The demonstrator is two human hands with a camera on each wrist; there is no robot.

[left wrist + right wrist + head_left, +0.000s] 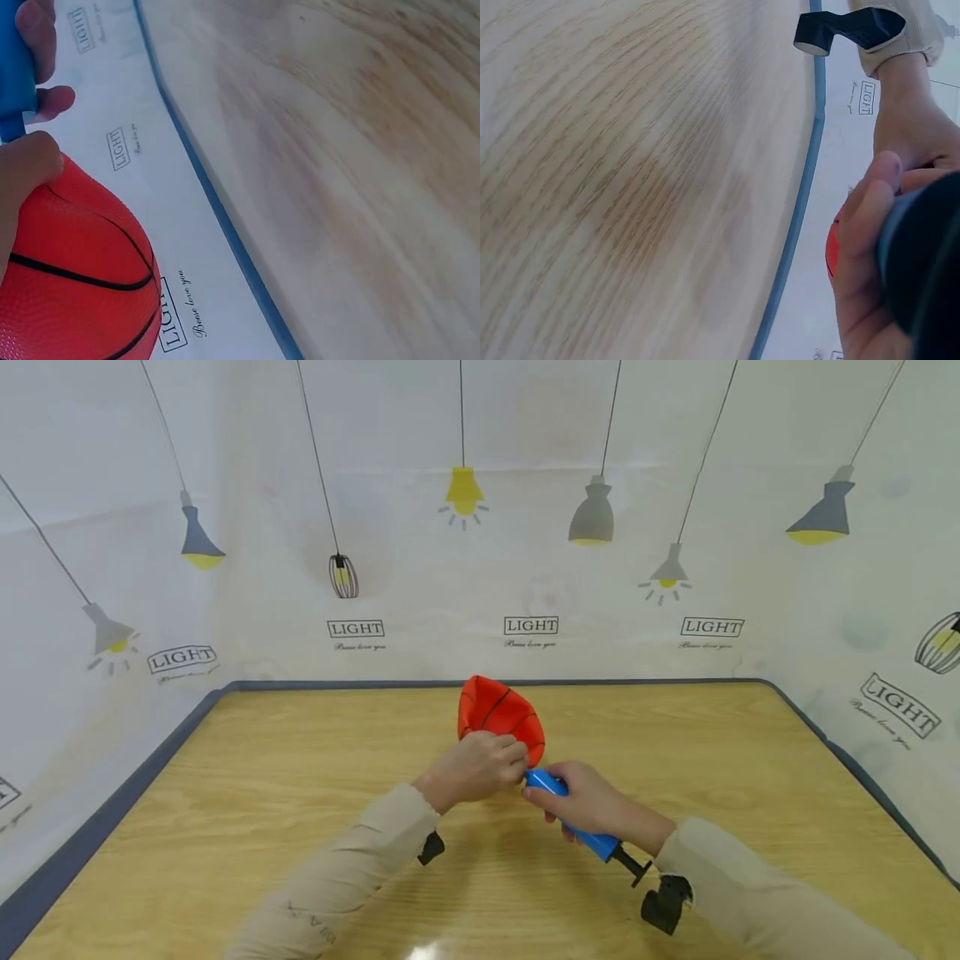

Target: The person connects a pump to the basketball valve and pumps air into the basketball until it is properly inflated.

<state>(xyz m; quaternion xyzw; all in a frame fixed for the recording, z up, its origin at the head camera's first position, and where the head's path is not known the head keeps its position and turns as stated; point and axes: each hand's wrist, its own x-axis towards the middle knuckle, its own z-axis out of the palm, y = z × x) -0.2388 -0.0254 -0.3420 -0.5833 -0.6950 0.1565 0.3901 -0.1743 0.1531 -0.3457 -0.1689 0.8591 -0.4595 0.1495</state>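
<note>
The table (337, 877) spans below. Over it, in line with the middle of its far edge, hangs the dented red ball (495, 703), left hand (480, 767) fingers clamped on its near end. The blue pump (600, 845) slants toward the near right corner, right hand (592, 799) fingers curled round it, black handle (632, 864) lowest.

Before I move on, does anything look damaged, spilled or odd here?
Only the ball, held in the left hand: it looks caved in and lopsided rather than round, perhaps short of air. The pump in the right hand shows no visible damage, and no spill shows on the table.
</note>
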